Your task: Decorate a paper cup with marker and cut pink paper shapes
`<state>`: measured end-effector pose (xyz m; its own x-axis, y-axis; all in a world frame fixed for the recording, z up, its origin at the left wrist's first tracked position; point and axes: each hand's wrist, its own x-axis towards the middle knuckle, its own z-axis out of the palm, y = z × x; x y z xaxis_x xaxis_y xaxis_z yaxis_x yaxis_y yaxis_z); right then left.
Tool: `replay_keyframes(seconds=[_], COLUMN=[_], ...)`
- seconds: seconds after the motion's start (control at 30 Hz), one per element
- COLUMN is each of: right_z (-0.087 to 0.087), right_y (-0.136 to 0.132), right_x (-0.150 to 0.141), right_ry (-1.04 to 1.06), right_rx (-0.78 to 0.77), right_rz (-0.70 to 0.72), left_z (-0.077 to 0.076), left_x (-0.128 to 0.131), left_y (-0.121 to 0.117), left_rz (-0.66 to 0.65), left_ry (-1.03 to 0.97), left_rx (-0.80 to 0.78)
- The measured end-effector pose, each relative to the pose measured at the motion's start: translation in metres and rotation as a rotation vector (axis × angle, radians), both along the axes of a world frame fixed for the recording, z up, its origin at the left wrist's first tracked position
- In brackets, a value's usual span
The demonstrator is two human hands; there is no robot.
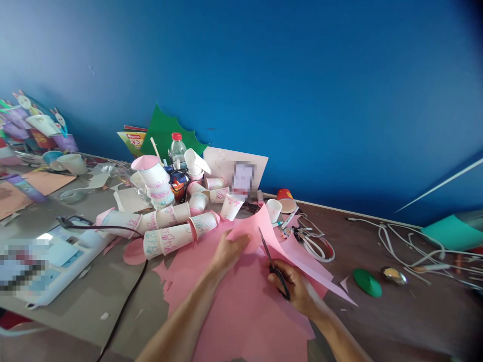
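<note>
Dead ahead at twelve o'clock: curled pink sheet (266, 226). Your left hand (233, 247) pinches its left side, probably to keep it steady; your right hand (293, 284), closed around black scissors (278, 274), aims them toward eleven o'clock, seemingly for a clean line. Paper cups (169, 239) lie at ten o'clock, perhaps leaving elbow room.

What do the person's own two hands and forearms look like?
The left hand and the right hand are bare, without gloves. No sleeve, watch or bracelet shows on the left forearm or the right forearm. About rings, I cannot tell.
</note>
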<state>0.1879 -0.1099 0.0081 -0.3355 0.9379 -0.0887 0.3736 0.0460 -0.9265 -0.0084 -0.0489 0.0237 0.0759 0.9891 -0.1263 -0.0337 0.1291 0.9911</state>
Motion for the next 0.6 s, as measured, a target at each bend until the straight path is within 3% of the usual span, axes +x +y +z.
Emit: replay_keyframes(seconds=[0.23, 0.37, 0.6], right_z=[-0.004, -0.005, 0.010], right_y=[0.003, 0.003, 0.002], right_x=[0.004, 0.005, 0.002], right_ry=[0.022, 0.044, 0.116], right_rx=[-0.039, -0.031, -0.188], right_rz=[0.026, -0.032, -0.037], left_z=[0.002, 0.003, -0.001], left_x=[-0.003, -0.004, -0.004], left_y=[0.000, 0.000, 0.000], left_rz=[-0.020, -0.023, -0.028], left_ry=[0.045, 0.052, 0.024], left_rx=[0.009, 0.008, -0.006])
